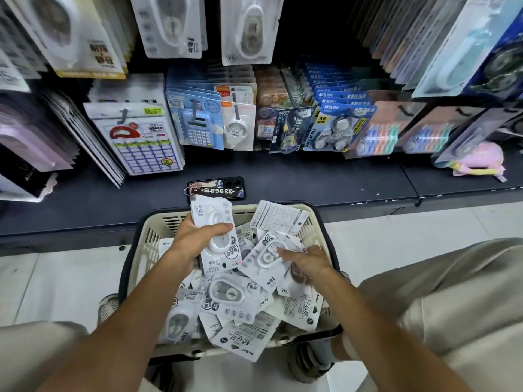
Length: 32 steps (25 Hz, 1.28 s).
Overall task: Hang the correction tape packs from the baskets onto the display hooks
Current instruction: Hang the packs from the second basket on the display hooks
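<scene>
Upper left of the frame: big white blister cards [76,38] hang in tight rows, stacked front to back, the way hooks keep them. Below them, more carded stationery leans over the dark shelf [283,176], glossy and stiff.

Centre now, the left hand [195,239] grips a small stack of correction tape packs [218,236], thumb curled across the clear plastic bubble, fingers hidden behind. They look squared together, probably so the hanging holes line up for one push onto a hook. Flat white card, rounded moulded blister, slick surface: likely to slide if the grip loosens.

Just above it, a phone [216,188] lies flat on the shelf edge, parked out of the way.

The cream plastic basket [147,241], slotted walls, dark rim, sits on the floor between the knees, heaped with loose packs [235,301] facing every direction, some showing printed backs.

Right of centre, the right hand [304,260] reaches into the pile, fingers extended and slightly spread on a tilted pack [266,257], touching it, not yet pinching. My read: she's gathering, hanging comes next.

Far right, pastel tape cards [379,134] hang in neat ranks.
</scene>
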Tool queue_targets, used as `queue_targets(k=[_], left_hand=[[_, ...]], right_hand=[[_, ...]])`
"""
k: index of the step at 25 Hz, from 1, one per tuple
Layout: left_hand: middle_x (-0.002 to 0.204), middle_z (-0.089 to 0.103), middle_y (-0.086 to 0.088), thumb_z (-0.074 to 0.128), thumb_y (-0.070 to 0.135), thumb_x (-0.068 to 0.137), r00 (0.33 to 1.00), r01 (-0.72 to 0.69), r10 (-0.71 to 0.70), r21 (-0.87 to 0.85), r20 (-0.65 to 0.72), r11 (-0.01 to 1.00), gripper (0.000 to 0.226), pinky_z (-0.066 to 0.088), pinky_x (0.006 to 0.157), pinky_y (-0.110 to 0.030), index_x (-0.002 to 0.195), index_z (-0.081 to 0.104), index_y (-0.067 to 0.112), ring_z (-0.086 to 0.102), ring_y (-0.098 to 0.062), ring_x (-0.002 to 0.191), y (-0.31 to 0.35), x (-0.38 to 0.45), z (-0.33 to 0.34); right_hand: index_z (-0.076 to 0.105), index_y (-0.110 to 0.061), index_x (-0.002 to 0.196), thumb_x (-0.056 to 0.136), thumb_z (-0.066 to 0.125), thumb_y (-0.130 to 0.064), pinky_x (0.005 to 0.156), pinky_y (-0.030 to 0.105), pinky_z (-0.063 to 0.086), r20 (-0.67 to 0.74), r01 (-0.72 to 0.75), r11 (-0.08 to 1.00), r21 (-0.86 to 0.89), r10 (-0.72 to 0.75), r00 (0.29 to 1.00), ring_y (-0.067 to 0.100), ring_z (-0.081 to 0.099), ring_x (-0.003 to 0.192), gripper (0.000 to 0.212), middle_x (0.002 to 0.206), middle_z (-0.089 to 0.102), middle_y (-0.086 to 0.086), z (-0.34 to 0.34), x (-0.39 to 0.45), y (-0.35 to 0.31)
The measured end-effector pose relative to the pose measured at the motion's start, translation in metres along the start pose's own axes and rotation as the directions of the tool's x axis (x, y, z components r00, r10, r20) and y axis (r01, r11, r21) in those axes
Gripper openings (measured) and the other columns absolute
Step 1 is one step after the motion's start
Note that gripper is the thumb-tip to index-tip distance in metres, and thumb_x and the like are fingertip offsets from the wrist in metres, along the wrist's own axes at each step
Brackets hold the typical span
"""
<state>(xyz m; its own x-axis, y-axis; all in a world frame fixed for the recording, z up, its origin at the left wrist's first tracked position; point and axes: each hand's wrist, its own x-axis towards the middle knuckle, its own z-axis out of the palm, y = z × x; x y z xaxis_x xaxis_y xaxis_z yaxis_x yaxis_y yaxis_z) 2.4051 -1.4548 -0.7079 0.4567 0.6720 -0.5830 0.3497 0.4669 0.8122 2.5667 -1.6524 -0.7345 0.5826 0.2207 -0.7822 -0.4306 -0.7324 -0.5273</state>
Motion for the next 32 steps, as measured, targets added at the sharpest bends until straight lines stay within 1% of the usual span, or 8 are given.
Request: queue_targets(k=[6, 10, 14, 17, 20, 23, 28, 32], left_hand=[[0.104, 0.077, -0.003, 0.091, 0.010, 0.070, 1.000, -0.010, 0.009, 0.007, 0.003, 1.000, 0.054, 0.055, 0.065, -0.030, 0.116, 0.063, 0.017, 0.074, -0.019, 0.085, 0.001, 0.000, 0.001], [0.101, 0.076, -0.002, 0.091, 0.008, 0.069, 0.999, -0.033, 0.033, 0.016, -0.030, 0.999, 0.049, 0.056, 0.064, -0.031, 0.106, 0.062, 0.022, 0.074, -0.019, 0.083, 0.003, 0.000, -0.001], [0.098, 0.079, -0.004, 0.092, 0.011, 0.069, 0.999, -0.033, 0.033, -0.013, -0.028, 0.999, 0.050, 0.058, 0.068, -0.034, 0.111, 0.066, 0.018, 0.076, -0.022, 0.082, 0.013, -0.005, 0.000], [0.105, 0.079, -0.012, 0.096, 0.029, 0.063, 0.989, 0.018, 0.000, -0.117, 0.150, 0.993, 0.062, 0.062, 0.082, -0.045, 0.116, 0.071, 0.010, 0.077, -0.031, 0.093, 0.033, -0.015, 0.012], [0.107, 0.079, -0.015, 0.094, 0.048, 0.052, 0.950, 0.089, -0.009, -0.241, 0.314, 0.966, 0.067, 0.064, 0.068, -0.042, 0.108, 0.079, 0.014, 0.078, -0.031, 0.094, 0.059, -0.027, 0.020], [0.111, 0.078, -0.014, 0.098, 0.049, 0.043, 0.955, 0.025, 0.045, -0.229, 0.293, 0.973, 0.092, 0.064, 0.075, -0.045, 0.123, 0.070, 0.014, 0.076, -0.034, 0.098, 0.075, -0.037, 0.023], [0.115, 0.077, -0.017, 0.084, 0.036, 0.070, 0.959, -0.002, 0.112, -0.388, 0.261, 0.922, 0.065, 0.063, 0.082, -0.050, 0.130, 0.065, 0.017, 0.074, -0.037, 0.104, 0.095, -0.052, 0.034], [0.110, 0.078, -0.018, 0.082, 0.037, 0.071, 0.967, -0.041, 0.147, -0.439, 0.210, 0.898, 0.056, 0.064, 0.075, -0.048, 0.123, 0.073, 0.019, 0.076, -0.038, 0.098, 0.125, -0.062, 0.033]], right_hand=[[0.069, -0.005, 0.114, 0.070, 0.089, -0.008, 0.067, 0.030, 0.060, 0.122, 0.082, 0.958, 0.275, -0.119, 0.985, 0.023, 0.078, 0.082, 0.048, 0.097, 0.080, 0.007, 0.007, 0.004, -0.006], [0.071, -0.007, 0.112, 0.076, 0.079, -0.003, 0.092, 0.047, 0.058, 0.111, 0.187, 0.938, 0.292, -0.228, 0.967, 0.032, 0.073, 0.098, 0.037, 0.101, 0.078, 0.011, -0.001, -0.006, -0.021], [0.069, -0.010, 0.104, 0.071, 0.066, -0.012, 0.074, 0.041, 0.060, 0.174, 0.276, 0.773, 0.571, -0.443, 0.879, 0.029, 0.072, 0.086, 0.033, 0.100, 0.073, 0.013, -0.037, -0.021, -0.065], [0.071, -0.006, 0.112, 0.076, 0.062, -0.003, 0.077, 0.039, 0.060, 0.315, 0.270, 0.711, 0.649, -0.575, 0.755, 0.029, 0.072, 0.090, 0.038, 0.105, 0.073, 0.017, -0.030, -0.048, -0.087], [0.071, -0.005, 0.116, 0.086, 0.061, 0.000, 0.074, 0.036, 0.060, 0.213, 0.383, 0.667, 0.639, -0.632, 0.745, 0.029, 0.073, 0.091, 0.032, 0.108, 0.075, 0.019, -0.011, -0.067, -0.096], [0.067, -0.008, 0.118, 0.092, 0.068, -0.011, 0.070, 0.037, 0.061, 0.055, 0.465, 0.577, 0.672, -0.664, 0.746, 0.029, 0.075, 0.090, 0.027, 0.106, 0.077, 0.016, -0.010, -0.086, -0.110], [0.064, -0.017, 0.111, 0.078, 0.074, -0.047, 0.073, 0.041, 0.063, -0.075, 0.576, 0.583, 0.573, -0.663, 0.745, 0.024, 0.076, 0.086, 0.046, 0.098, 0.078, 0.010, -0.004, -0.125, -0.131], [0.060, -0.023, 0.124, 0.077, 0.085, -0.017, 0.073, 0.042, 0.064, 0.091, 0.512, 0.582, 0.631, -0.712, 0.696, 0.029, 0.076, 0.096, 0.053, 0.108, 0.078, 0.007, 0.001, -0.150, -0.147]])
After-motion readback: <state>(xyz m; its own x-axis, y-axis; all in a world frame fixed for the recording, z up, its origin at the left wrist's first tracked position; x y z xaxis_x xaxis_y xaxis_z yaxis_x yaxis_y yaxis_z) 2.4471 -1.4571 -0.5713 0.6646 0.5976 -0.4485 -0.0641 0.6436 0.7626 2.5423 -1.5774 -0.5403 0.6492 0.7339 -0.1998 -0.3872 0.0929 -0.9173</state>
